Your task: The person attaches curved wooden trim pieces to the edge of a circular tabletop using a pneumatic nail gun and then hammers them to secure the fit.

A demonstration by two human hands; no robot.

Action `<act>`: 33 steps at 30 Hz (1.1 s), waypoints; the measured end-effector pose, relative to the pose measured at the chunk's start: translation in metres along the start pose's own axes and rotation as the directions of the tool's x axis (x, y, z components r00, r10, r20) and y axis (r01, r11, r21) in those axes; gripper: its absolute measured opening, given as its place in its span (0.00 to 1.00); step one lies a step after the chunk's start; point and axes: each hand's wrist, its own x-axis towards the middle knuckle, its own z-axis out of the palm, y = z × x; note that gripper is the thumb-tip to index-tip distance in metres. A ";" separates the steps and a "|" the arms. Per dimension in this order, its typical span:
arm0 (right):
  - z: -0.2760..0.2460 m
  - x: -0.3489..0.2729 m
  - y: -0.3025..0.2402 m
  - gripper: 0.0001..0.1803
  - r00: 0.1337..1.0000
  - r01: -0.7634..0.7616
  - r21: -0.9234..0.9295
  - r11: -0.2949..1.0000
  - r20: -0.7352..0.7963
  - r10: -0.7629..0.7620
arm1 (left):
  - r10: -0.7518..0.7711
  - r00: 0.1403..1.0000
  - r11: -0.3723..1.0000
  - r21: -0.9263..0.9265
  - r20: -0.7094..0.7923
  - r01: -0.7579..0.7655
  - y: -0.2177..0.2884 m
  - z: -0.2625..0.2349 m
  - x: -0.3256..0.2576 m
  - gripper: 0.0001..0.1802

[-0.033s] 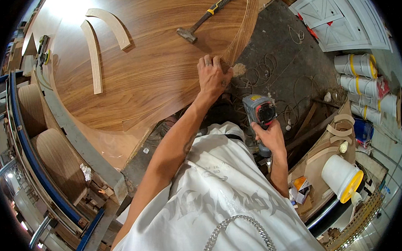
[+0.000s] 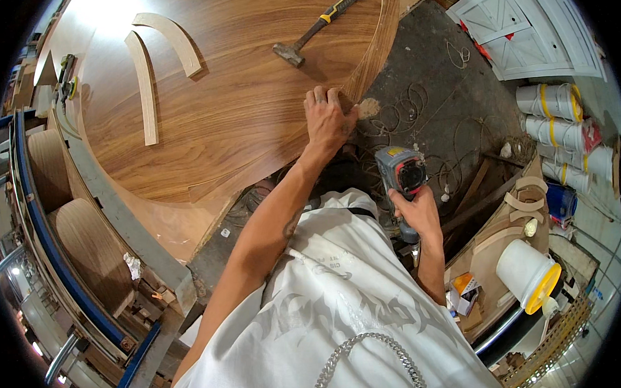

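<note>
My left hand (image 2: 329, 120) lies across the near right edge of a large curved wood-grain tabletop (image 2: 252, 120). Its fingers bend over the top surface, and the thumb sits out by the rim; the underside of this grip is hidden. My right hand (image 2: 418, 210) is wrapped round a grey, black and red cordless drill (image 2: 396, 164), held off the tabletop with its metal nose pointing back toward my body. A hammer (image 2: 292, 53) with a yellow and black handle rests on the tabletop beyond my left hand. Two pale curved wooden strips (image 2: 144, 90) lie further left.
Coils of thin cord (image 2: 407, 110) lie on the dark floor right of the tabletop. White buckets (image 2: 554, 135) stand below white cabinet doors (image 2: 532, 28) at far right. Nearer is a white pail with a yellow rim (image 2: 525, 271). Curved wooden panels (image 2: 91, 242) stand on a rack at left.
</note>
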 end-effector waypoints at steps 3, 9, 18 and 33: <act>-0.001 0.000 0.002 0.12 0.999 -0.034 -0.031 0.999 -0.025 0.033 | -0.054 0.998 0.998 -0.015 0.017 0.054 0.000 0.000 -0.001 0.31; -0.004 0.003 0.004 0.12 1.000 -0.003 -0.031 1.000 -0.023 0.002 | -0.009 0.999 0.996 -0.092 0.037 0.012 -0.007 -0.006 -0.004 0.30; -0.005 0.003 0.001 0.13 1.000 0.014 -0.010 1.000 -0.011 -0.014 | 0.061 0.991 0.997 0.036 0.116 -0.065 -0.030 -0.045 -0.047 0.29; 0.018 -0.004 0.026 0.17 0.998 0.037 -0.051 0.998 -0.056 -0.040 | 0.142 0.984 0.977 0.145 0.109 -0.157 -0.011 -0.015 -0.012 0.28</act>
